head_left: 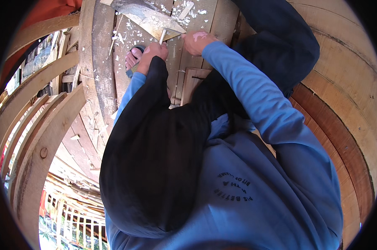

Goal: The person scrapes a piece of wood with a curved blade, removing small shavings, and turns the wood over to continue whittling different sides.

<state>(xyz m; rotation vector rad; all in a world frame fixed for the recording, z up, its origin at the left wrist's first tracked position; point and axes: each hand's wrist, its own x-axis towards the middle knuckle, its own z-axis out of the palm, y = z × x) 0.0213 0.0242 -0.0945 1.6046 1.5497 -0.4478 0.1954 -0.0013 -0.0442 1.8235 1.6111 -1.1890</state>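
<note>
Near the top, my left hand (154, 55) is closed around a pale thin rod (162, 36) that sticks up past the fingers. A narrow grey piece (174, 29) runs from the rod's upper end toward my right hand (198, 42). The right hand is closed like a fist beside that piece's tip; what it grips, if anything, is hidden. Just beyond both hands lies a pale wooden board (140, 17) with a slanting edge, strewn with shavings. My sandaled foot (134, 58) rests on the planks left of my left hand.
White wood chips (121, 38) litter the plank floor (103, 62). A small wood block (191, 83) lies between my black-trousered legs. Curved wooden ribs (42, 146) rise at the left, with gaps between them. Broad curved planks (343, 104) form a wall at the right.
</note>
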